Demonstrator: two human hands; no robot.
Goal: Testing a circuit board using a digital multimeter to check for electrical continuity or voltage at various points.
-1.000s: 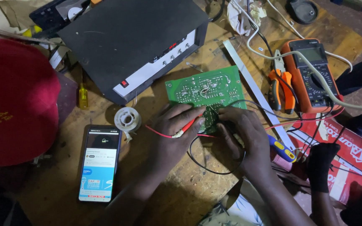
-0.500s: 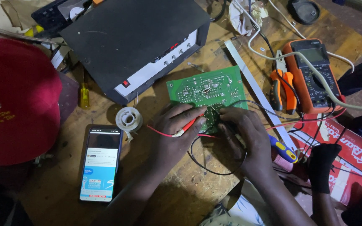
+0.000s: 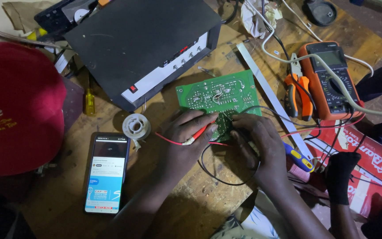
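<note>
Together, a red probe is pinched in the left hand and a black probe is gripped by the right hand, both pressed onto the green circuit board lying on the tabletop.

green circuit board, red probe, orange multimeter, red cap

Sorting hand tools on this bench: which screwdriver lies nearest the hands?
The blue-and-yellow-handled screwdriver, just beside the right hand; the yellow screwdriver lies far off by the black box.
</note>
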